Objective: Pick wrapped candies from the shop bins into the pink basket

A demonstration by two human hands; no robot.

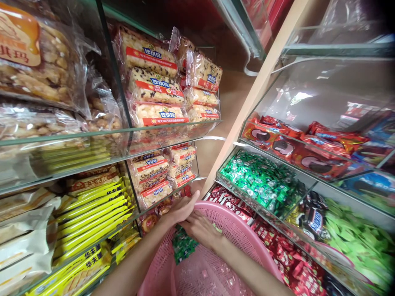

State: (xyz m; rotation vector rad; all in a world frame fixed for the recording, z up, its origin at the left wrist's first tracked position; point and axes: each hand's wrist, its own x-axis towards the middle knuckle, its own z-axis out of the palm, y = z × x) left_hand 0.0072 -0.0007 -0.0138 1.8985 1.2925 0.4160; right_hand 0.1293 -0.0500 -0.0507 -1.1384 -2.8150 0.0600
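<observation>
Over the far rim of a pink plastic basket (pixel 256 242), my two hands come together. My left hand (pixel 183 209) is stretched out, its fingers pointing up and away, with nothing visible in it. Just below and to its right lies my right hand (pixel 199 227), its fingers reaching toward the left wrist; their tips are partly hidden. Green-wrapped candies (pixel 183 244) lie in the basket under the hands. A paler pink mesh surface (pixel 206 273) shows nearer to me inside it.
Glass-edged shelves hold packaged puffed-rice cakes (pixel 159 88) and yellow wafer packs (pixel 95 209) on the left. On the right are bins of green candies (pixel 259 181), red packets (pixel 284 250), dark candy bars (pixel 314 218) and light green packets (pixel 358 242). A wooden post (pixel 234 139) stands between.
</observation>
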